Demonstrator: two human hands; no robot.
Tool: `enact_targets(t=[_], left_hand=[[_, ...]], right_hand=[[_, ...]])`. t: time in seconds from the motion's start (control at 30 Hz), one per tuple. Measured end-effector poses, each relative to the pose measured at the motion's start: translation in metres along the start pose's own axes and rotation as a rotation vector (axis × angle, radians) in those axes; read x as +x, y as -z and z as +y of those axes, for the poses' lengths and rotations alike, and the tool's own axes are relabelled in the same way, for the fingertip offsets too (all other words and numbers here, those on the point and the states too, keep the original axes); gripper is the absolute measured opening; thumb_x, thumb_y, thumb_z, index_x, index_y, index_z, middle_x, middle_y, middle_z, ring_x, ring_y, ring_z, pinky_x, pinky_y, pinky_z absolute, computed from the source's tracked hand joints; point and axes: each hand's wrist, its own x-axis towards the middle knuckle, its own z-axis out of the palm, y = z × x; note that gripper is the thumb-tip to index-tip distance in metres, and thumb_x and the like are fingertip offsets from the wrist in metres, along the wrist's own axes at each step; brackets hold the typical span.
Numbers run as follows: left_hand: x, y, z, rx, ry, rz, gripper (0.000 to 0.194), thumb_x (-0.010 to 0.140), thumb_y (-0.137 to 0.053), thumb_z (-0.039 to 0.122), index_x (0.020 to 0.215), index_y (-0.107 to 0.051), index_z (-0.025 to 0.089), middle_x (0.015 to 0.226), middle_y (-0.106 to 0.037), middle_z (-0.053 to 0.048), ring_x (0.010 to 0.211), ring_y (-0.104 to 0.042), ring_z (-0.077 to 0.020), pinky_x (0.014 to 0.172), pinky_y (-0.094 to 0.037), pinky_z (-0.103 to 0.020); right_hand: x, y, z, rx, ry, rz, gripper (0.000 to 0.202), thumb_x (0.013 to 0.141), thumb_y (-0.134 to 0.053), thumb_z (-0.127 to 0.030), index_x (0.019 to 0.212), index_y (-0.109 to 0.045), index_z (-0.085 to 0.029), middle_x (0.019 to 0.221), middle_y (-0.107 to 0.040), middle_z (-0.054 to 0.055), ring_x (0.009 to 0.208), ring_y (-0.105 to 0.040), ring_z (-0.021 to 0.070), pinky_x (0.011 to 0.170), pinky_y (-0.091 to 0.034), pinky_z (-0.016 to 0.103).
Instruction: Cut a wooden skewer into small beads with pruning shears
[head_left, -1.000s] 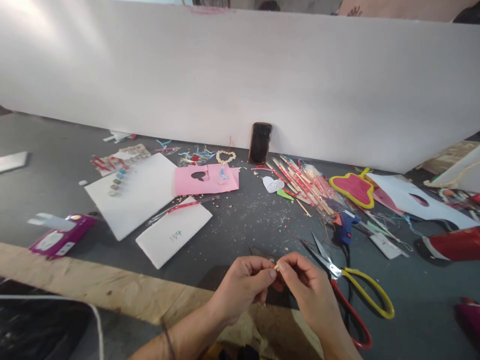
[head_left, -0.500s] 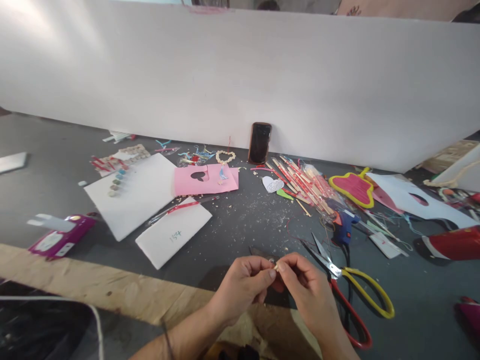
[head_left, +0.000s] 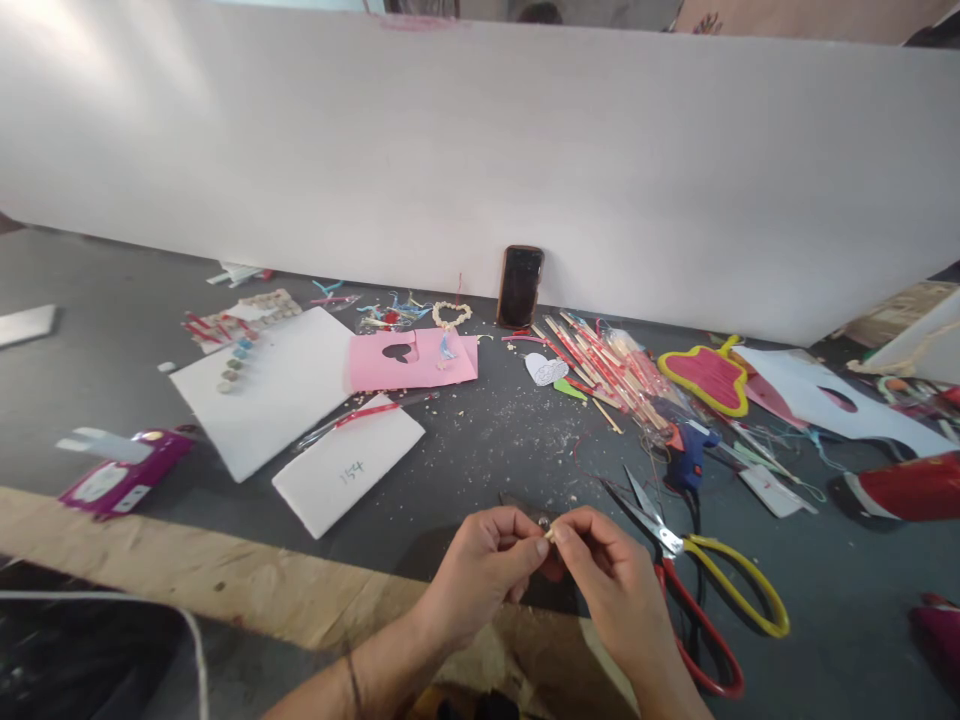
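Between the fingertips of both hands is a small pale piece (head_left: 550, 535), too small to name. My left hand (head_left: 491, 560) pinches it from the left, and my right hand (head_left: 609, 565) pinches it from the right, the fingertips almost touching. Beneath them, partly hidden by my fingers, lies a dark-bladed tool (head_left: 517, 503). Right of my right hand, scissors (head_left: 670, 543) with one yellow and one red handle lie with the blades apart. Pale crumbs are scattered over the dark table (head_left: 465, 470) beyond my hands.
A phone (head_left: 520, 286) leans on the white panel (head_left: 480, 150). Wooden sticks (head_left: 592, 355), a blue glue gun (head_left: 686, 455) and a yellow-edged pink shape (head_left: 709, 376) lie right. Left are a pink card (head_left: 375, 372), white boards (head_left: 277, 410) and a purple object (head_left: 124, 480).
Both hands have shifted very slightly to the left, still pinching the small pale piece. Everything on the table looks the same.
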Motion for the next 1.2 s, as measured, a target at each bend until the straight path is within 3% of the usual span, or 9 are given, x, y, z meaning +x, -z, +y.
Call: enact_targets(t=[0.33, 0.47, 0.63, 0.83, 1.07, 1.2], left_hand=[[-0.001, 0.004, -0.001, -0.007, -0.024, -0.001, 0.021, 0.075, -0.062, 0.031, 0.069, -0.054, 0.013, 0.062, -0.064, -0.003, 0.04, -0.035, -0.0028, 0.039, -0.023, -0.017], [-0.001, 0.007, 0.0, -0.022, -0.012, 0.006, 0.019, 0.076, -0.061, 0.03, 0.071, -0.053, 0.013, 0.064, -0.067, -0.005, 0.039, -0.034, -0.0026, 0.039, -0.021, -0.017], [-0.002, 0.013, 0.004, -0.022, -0.005, 0.023, 0.02, 0.076, -0.06, 0.03, 0.071, -0.052, 0.013, 0.064, -0.067, -0.005, 0.038, -0.033, -0.0022, 0.039, -0.019, -0.017], [-0.001, 0.02, 0.009, 0.01, -0.011, 0.037, 0.021, 0.077, -0.059, 0.032, 0.071, -0.053, 0.013, 0.066, -0.067, -0.005, 0.039, -0.033, -0.002, 0.039, -0.019, -0.018], [0.002, 0.027, 0.012, 0.031, -0.025, 0.057, 0.024, 0.078, -0.059, 0.035, 0.07, -0.054, 0.013, 0.066, -0.066, -0.004, 0.04, -0.034, -0.0017, 0.04, -0.02, -0.018], [0.006, 0.031, 0.014, 0.037, -0.039, 0.067, 0.024, 0.079, -0.059, 0.034, 0.07, -0.055, 0.012, 0.067, -0.065, -0.004, 0.04, -0.033, -0.0015, 0.04, -0.02, -0.018]], right_hand=[[0.001, 0.001, 0.001, -0.075, 0.012, 0.032, 0.025, 0.083, -0.05, -0.041, 0.074, -0.058, -0.019, 0.061, -0.058, 0.0, 0.058, -0.053, 0.0136, 0.055, -0.042, 0.023], [0.015, 0.017, 0.007, -0.393, 0.124, 0.11, 0.022, 0.085, -0.048, -0.038, 0.08, -0.059, -0.02, 0.071, -0.061, 0.002, 0.063, -0.056, 0.0156, 0.059, -0.044, 0.026], [0.039, 0.022, 0.018, -0.904, 0.304, 0.021, 0.02, 0.087, -0.043, -0.028, 0.081, -0.06, -0.02, 0.081, -0.062, 0.005, 0.074, -0.058, 0.0181, 0.068, -0.044, 0.03], [0.052, 0.014, 0.022, -0.99, 0.308, 0.024, 0.022, 0.086, -0.043, -0.02, 0.086, -0.065, -0.019, 0.084, -0.065, 0.006, 0.079, -0.06, 0.0184, 0.073, -0.044, 0.03], [0.022, 0.053, 0.02, -0.99, 0.29, 0.124, 0.023, 0.089, -0.04, -0.025, 0.091, -0.061, -0.018, 0.091, -0.063, 0.006, 0.082, -0.061, 0.0188, 0.074, -0.047, 0.031], [-0.008, 0.065, 0.035, -1.047, 0.254, -0.018, 0.015, 0.086, -0.047, -0.029, 0.093, -0.058, -0.021, 0.091, -0.061, 0.006, 0.086, -0.059, 0.0205, 0.073, -0.048, 0.034]])
